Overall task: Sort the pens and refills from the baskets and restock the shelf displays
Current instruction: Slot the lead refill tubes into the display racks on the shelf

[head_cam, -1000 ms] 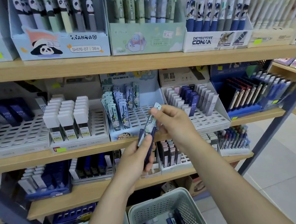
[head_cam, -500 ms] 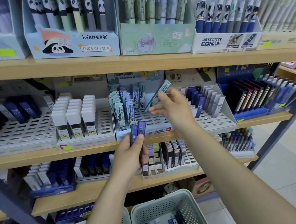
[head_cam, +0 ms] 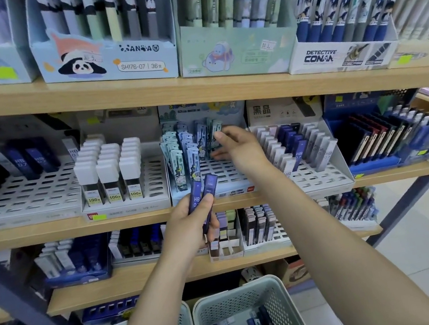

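Refill cases, two dark blue ones (head_cam: 204, 196) marked HB, sit fanned in the left hand (head_cam: 190, 230), thumb clamped across them in front of the middle shelf's edge. Up ahead, the right hand (head_cam: 236, 149) is in the pale blue slotted display (head_cam: 226, 171), fingertips curled at a patterned lead case (head_cam: 216, 135) at the back row; whether it truly pinches it I cannot tell. Risk here: that case missing its slot and tipping the leaning row beside it (head_cam: 181, 153). The left grip looks loose too, so a blue case could slip down toward the white baskets (head_cam: 287, 301) below. And those blue cases probably belong in the white tray (head_cam: 321, 174) to the right, an easy mix-up.
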Motion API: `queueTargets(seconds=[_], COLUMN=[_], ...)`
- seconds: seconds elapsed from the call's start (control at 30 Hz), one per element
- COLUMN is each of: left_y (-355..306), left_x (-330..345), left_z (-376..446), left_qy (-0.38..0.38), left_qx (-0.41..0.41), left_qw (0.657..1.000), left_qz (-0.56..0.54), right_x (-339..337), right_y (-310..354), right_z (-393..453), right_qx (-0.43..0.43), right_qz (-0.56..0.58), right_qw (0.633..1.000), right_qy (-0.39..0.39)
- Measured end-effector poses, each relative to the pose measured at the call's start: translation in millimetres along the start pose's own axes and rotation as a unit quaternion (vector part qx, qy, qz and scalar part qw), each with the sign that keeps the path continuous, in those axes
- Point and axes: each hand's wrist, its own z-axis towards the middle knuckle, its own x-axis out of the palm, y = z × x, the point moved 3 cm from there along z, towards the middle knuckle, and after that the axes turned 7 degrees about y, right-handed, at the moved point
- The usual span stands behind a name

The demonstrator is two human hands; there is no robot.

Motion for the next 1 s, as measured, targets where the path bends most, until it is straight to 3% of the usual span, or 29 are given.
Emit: queueTargets(seconds=[0.27, 0.47, 0.7, 1.0], left_y=[1.7, 3.0, 3.9, -1.2], left_x=[0.3, 1.2, -0.7, 1.4], left_z=[1.8, 3.2, 3.6, -1.5], left_qy=[-0.003, 0.002, 0.003, 0.029], left_qx=[0.000, 0.005, 0.014, 0.021], left_qw=[1.000, 1.000, 1.000, 0.999], left_qz=[-0.005, -0.002, 0.000, -0.013], right_x=[2.6, 7.8, 8.2, 2.0], right_y=[0.6, -6.1, -11.8, 6.5], right_z=[5.0, -0.2, 6.1, -40.9], right_qx=[0.014, 0.006, 0.027, -0.035], right_qz=[-0.065, -0.058, -0.057, -0.147], right_qw=[0.998, 0.993, 0.986, 0.976], right_qy=[-0.010, -0.100, -0.152, -0.156])
